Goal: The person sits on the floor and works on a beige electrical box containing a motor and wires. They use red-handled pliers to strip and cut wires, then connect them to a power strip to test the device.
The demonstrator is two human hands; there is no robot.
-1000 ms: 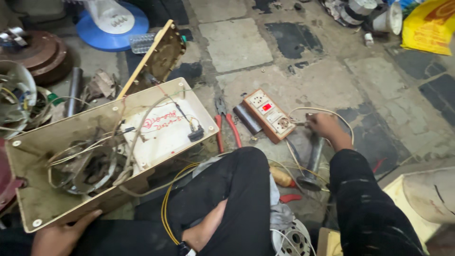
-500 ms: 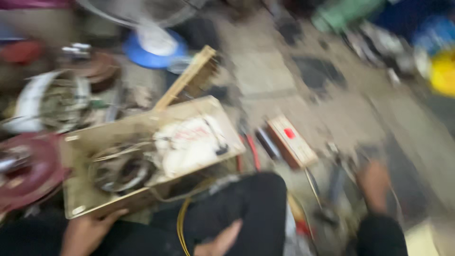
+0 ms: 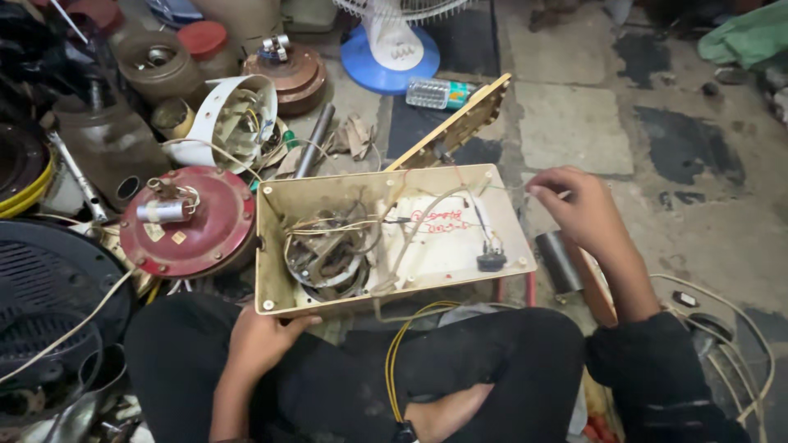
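Observation:
An open beige metal case (image 3: 271,254) rests on my lap, with a wound coil (image 3: 328,258), loose wires and a white inner panel (image 3: 439,242) inside. Its hinged lid (image 3: 455,123) stands tilted up at the back. My left hand (image 3: 263,332) grips the case's near left edge. My right hand (image 3: 574,205) hovers just past the case's right end, fingers pinched together around something small that I cannot make out. A black cylinder (image 3: 558,261) lies on the floor below that hand. A yellow wire (image 3: 394,353) loops over my black trousers.
A red round motor housing (image 3: 189,221) sits left of the case, a black fan grille (image 3: 45,287) further left. Behind are a white fan with a blue base (image 3: 390,61), brown motor parts (image 3: 287,70), a metal rod (image 3: 313,139) and a plastic bottle (image 3: 439,93). White cable (image 3: 739,328) coils at right.
My right hand has lifted from the tools on the floor at right and come up beside the case's right end. The view swung left and steadied. My left hand kept its hold.

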